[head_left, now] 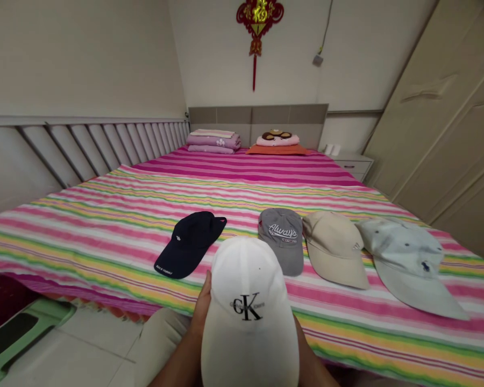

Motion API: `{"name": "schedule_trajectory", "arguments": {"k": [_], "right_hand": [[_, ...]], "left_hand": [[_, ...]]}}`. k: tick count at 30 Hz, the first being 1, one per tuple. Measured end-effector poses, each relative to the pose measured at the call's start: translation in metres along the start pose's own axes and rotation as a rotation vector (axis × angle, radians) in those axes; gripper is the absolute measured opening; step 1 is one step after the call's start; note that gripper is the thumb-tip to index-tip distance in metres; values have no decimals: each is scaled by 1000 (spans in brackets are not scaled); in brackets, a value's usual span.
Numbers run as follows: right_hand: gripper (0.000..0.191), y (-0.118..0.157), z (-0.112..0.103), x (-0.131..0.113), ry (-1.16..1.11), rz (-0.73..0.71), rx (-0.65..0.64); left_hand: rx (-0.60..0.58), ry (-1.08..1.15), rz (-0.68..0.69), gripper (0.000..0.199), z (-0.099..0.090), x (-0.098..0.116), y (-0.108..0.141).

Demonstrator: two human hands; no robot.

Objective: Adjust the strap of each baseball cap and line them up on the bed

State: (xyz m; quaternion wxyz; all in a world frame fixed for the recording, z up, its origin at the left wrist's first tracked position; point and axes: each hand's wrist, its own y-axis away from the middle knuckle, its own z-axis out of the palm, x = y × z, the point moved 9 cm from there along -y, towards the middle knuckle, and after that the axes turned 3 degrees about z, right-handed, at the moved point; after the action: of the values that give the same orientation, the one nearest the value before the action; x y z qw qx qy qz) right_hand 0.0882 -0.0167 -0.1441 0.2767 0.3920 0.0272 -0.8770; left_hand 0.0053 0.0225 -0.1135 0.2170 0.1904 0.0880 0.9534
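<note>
A white baseball cap (248,279) with a black "CK" logo is held up in front of me, its brim pointing down toward me. My left hand (203,302) grips its left side, with the fingers partly behind the cap. On the opposite side, my right hand (299,329) holds it too, mostly hidden by the cap. Behind it on the bed lie a navy cap (191,242) to the left and a grey cap (282,239) lettered "Always" to the right. Further right are a beige cap (334,247) and a pale blue-grey cap (411,263).
The caps lie on a striped bedspread (145,215). Folded purple bedding (213,141) and a pink pile (276,141) sit near the headboard (226,118). A white railing (116,142) runs along the left. A green stool (28,333) stands at lower left, a nightstand (353,164) at far right.
</note>
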Motion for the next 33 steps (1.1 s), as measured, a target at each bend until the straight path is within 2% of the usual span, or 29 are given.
{"name": "schedule_trajectory", "arguments": {"k": [4, 6, 11, 13, 16, 20, 23, 27, 33], "right_hand": [[40, -15, -2, 4, -199, 16, 18], [45, -12, 2, 7, -248, 20, 11], [45, -12, 21, 7, -104, -25, -56], [48, -19, 23, 3, -82, -46, -58], [42, -30, 22, -1, -85, -46, -60], [42, -46, 15, -9, -66, -26, -63], [39, -61, 8, -19, -76, -17, -24], [34, -87, -4, -38, -83, -49, 71], [39, -122, -15, -57, -123, -110, 131]], "left_hand": [[10, -12, 146, 44, -6, 35, -6], [1, -38, 133, 53, -14, 44, -14], [19, -88, 49, 65, -31, 53, -31], [94, -113, 64, 63, -39, 60, -33], [252, -147, 127, 46, -56, 77, -28], [595, -112, 261, 20, -103, 100, -4], [813, -85, 410, 23, -135, 116, 19], [901, -154, 586, 11, -150, 140, 33], [835, -176, 643, 10, -148, 167, 19]]}}
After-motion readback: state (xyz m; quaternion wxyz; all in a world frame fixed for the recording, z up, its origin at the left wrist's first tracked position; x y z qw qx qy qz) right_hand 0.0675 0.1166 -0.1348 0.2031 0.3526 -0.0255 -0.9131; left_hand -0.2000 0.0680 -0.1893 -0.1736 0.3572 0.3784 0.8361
